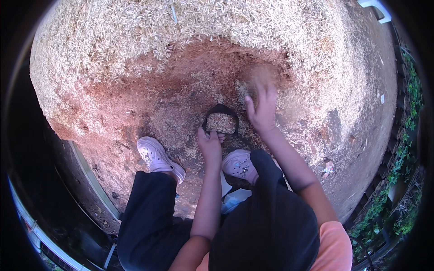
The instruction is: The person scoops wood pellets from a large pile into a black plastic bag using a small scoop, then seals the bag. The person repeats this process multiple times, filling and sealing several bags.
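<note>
Between my feet stands a small black bag (pixel 220 108), its mouth facing up and a mix of pale husks and brown soil (pixel 220 122) showing inside. My left hand (pixel 210 143) grips the near rim of this bag, thumb and fingers closed on its edge. To the right of it and farther out, my right hand (pixel 263 108) reaches over the ground with the fingers apart. Motion smears its fingertips, and a brown haze of loose material shows just beyond them. Nothing is visible in that palm. Reddish-brown soil (pixel 194 74) lies exposed in front of both hands.
A wide spread of pale husks (pixel 135 40) covers the ground ahead. My pink clogs (pixel 156 153) flank the bag. A light board edge (pixel 92 180) runs along the left, green plants (pixel 402 153) grow at the right, and a white plastic piece (pixel 379 9) stands far right.
</note>
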`<state>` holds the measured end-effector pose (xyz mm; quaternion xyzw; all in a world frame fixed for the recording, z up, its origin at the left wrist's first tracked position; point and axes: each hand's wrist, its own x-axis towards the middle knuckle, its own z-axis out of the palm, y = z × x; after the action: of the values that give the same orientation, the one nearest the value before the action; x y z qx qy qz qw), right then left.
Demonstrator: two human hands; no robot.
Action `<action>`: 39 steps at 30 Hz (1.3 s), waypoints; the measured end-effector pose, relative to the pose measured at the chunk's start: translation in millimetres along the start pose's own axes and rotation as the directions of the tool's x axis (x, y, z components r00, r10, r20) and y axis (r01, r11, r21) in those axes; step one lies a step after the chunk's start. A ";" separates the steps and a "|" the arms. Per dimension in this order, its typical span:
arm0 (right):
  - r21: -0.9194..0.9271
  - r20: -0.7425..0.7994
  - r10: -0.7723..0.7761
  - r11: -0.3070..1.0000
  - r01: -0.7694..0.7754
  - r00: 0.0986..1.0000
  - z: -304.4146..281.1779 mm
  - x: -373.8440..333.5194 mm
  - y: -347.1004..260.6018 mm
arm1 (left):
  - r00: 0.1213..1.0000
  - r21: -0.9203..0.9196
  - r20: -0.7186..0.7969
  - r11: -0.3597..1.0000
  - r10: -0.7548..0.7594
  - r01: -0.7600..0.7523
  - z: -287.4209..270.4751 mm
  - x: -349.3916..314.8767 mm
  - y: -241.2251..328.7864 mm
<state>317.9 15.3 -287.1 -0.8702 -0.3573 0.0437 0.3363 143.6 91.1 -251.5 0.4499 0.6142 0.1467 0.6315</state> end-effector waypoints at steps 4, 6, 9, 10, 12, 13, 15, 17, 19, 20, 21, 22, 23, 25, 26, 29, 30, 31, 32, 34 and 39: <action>-0.446 -0.107 -0.055 0.895 0.001 0.993 -14.4 15.2 31.6 | 1.000 0.001 0.006 1.000 0.011 -0.011 0.1 0.3 0.8; -0.515 -0.007 -0.033 0.857 0.024 0.999 -11.0 13.7 40.4 | 1.000 -0.004 0.006 1.000 0.016 -0.016 0.0 0.1 0.4; -0.425 0.067 0.052 0.905 -0.019 0.996 2.7 7.0 39.6 | 1.000 -0.020 0.005 1.000 0.022 -0.022 -0.9 -0.3 -1.0; -0.356 0.083 0.083 0.933 -0.048 0.993 8.3 4.3 35.1 | 1.000 -0.025 0.010 0.999 0.025 -0.025 -1.7 -0.6 -1.4; -0.202 0.128 0.130 0.974 -0.102 0.983 17.5 1.8 23.9 | 0.999 -0.035 0.030 0.999 0.018 -0.017 -2.4 -0.3 -2.1; -0.153 0.161 0.149 0.980 -0.125 0.976 20.3 -1.0 16.2 | 0.999 -0.039 0.044 0.999 0.007 -0.005 -3.0 -0.3 -2.2; -0.077 0.246 0.206 0.978 -0.193 0.947 22.5 -2.6 1.5 | 0.998 -0.034 0.058 0.999 -0.006 0.008 -3.9 0.0 -2.3; -0.084 0.118 0.056 0.995 -0.046 0.991 19.3 0.6 -11.3 | 0.998 -0.014 0.050 1.000 -0.021 0.022 -4.8 -0.2 -2.3; -0.057 0.184 0.127 0.991 -0.119 0.975 8.7 7.6 -21.0 | 0.999 -0.029 0.052 0.999 -0.012 0.014 -5.6 -0.4 -2.2; -0.069 0.248 0.209 0.978 -0.198 0.946 1.5 12.2 -25.0 | 0.998 -0.034 0.055 0.999 -0.014 0.016 -5.7 -0.5 -2.1; -0.057 0.288 0.227 0.974 -0.220 0.930 -6.7 18.0 -27.9 | 0.998 -0.031 0.056 0.999 -0.017 0.019 -5.8 -0.4 -2.1; -0.065 0.353 0.282 0.958 -0.278 0.892 -16.0 24.6 -29.6 | 0.998 -0.028 0.058 0.999 -0.019 0.021 -6.0 -0.1 -1.9; -0.049 0.404 0.301 0.950 -0.308 0.864 -23.9 30.5 -31.5 | 0.998 -0.024 0.061 0.999 -0.019 0.021 -5.8 0.2 -2.0; 0.068 0.516 0.385 0.872 -0.485 0.765 -32.2 48.2 -31.9 | 0.997 -0.038 0.079 0.999 0.006 -0.003 -5.7 -0.3 -2.2; 0.141 0.567 0.390 0.821 -0.552 0.726 -32.6 56.5 -32.1 | 0.996 -0.040 0.084 0.999 0.015 -0.012 -5.9 -0.6 -2.3; 0.105 0.559 0.296 0.901 -0.420 0.774 -24.3 70.3 -32.3 | 0.996 -0.077 0.084 0.997 0.003 0.003 -5.7 -1.2 -2.4; -0.027 0.502 0.210 0.974 -0.227 0.839 -18.2 71.4 -32.5 | 0.997 -0.066 0.082 0.998 0.005 0.001 -5.6 -1.0 -2.2; -0.176 0.463 0.121 0.983 -0.042 0.878 -10.0 71.2 -33.4 | 0.997 -0.055 0.081 0.998 0.003 0.002 -5.5 -0.9 -1.7; -0.330 0.408 -0.022 0.929 0.169 0.913 -2.8 70.0 -32.7 | 0.997 -0.039 0.075 0.999 -0.008 0.011 -5.4 -1.1 -1.2; -0.327 0.488 -0.013 0.924 0.196 0.873 12.5 63.3 -30.8 | 0.996 -0.050 0.089 0.999 -0.003 0.008 -4.5 -1.1 0.8; -0.417 0.561 -0.045 0.847 0.329 0.827 42.4 48.7 -15.5 | 0.995 -0.034 0.095 0.999 -0.038 0.042 -5.1 -2.7 10.1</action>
<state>331.3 78.6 -302.2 -0.8392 -0.5213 0.1547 -0.0082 142.2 96.7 -241.5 0.4326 0.5900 0.1236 0.6704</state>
